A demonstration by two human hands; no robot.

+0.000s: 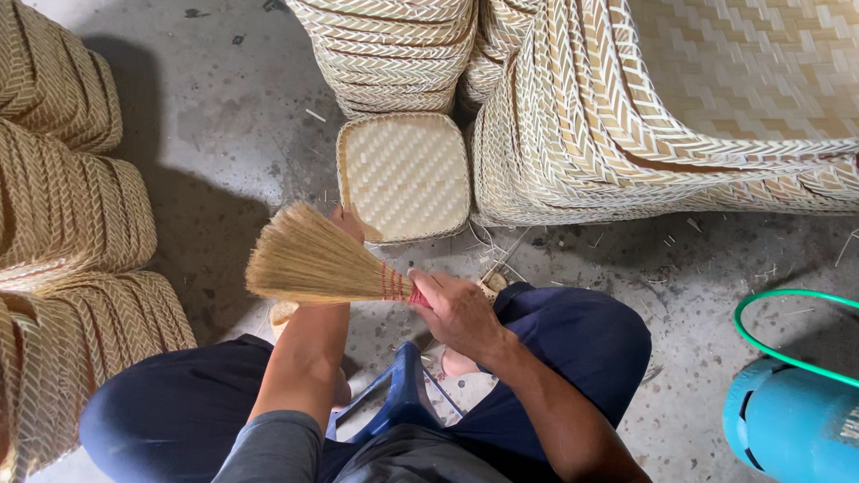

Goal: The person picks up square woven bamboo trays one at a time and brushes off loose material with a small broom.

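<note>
I am looking straight down at a seated person's lap and a grey concrete floor (pixel 234 111). The right hand (pixel 457 314) is closing in a fist around the red-bound neck of a small straw brush (pixel 319 264), whose bristles are fanning out toward nine o'clock. The left hand (pixel 349 224) is mostly hiding behind the bristles; its fingers are touching the near edge of a square woven tray (pixel 405 174), but I cannot tell whether they are gripping it. The tray is lying at twelve o'clock from the hands, leaning against tall stacks of trays (pixel 643 116) beyond it. More stacks (pixel 50 209) are standing at nine o'clock. A blue gas cylinder (pixel 804 426) with a green hose (pixel 788 321) is lying at four o'clock.
</note>
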